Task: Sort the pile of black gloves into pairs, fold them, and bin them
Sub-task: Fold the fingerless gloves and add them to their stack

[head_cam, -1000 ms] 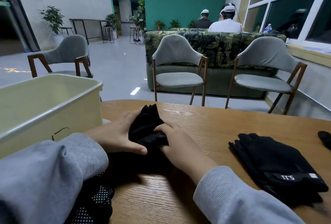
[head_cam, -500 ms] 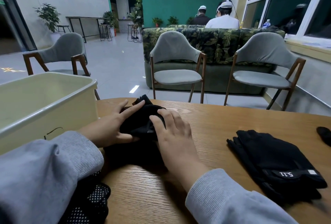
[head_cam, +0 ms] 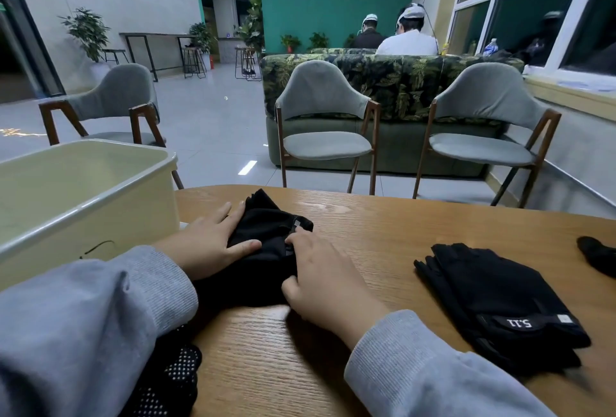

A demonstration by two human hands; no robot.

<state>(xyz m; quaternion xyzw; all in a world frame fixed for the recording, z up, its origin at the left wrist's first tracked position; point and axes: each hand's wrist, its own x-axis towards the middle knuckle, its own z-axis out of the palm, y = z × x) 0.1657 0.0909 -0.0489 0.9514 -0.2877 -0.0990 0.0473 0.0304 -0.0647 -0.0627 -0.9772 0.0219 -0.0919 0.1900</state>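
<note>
Looks like an office lounge or café-style common area. Wood tabletop [head_cam: 400, 250] in front, grey upholstered chairs [head_cam: 325, 123] with wooden legs, a leaf-print sofa [head_cam: 400, 80], teal wall [head_cam: 333, 0], potted plants [head_cam: 86, 31], a high counter [head_cam: 156, 36] with bar stools [head_cam: 193, 61], polished tile floor [head_cam: 213, 123], large windows [head_cam: 533, 0]. Two seated people [head_cam: 408, 38] beyond, possibly working.

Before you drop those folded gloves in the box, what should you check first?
1. Left hand flat on the folded black fabric gloves: ok.
2. Right hand has a grip on the bundle's near edge: ok.
3. Bundle folded tight enough to lift: cannot tell.
4. Cream plastic bin open and beside the left hand: ok.
5. Bin has room inside: cannot tell, its floor is hidden.
6. Other black glove pair with white lettering lies apart on the wooden table: ok.
</note>
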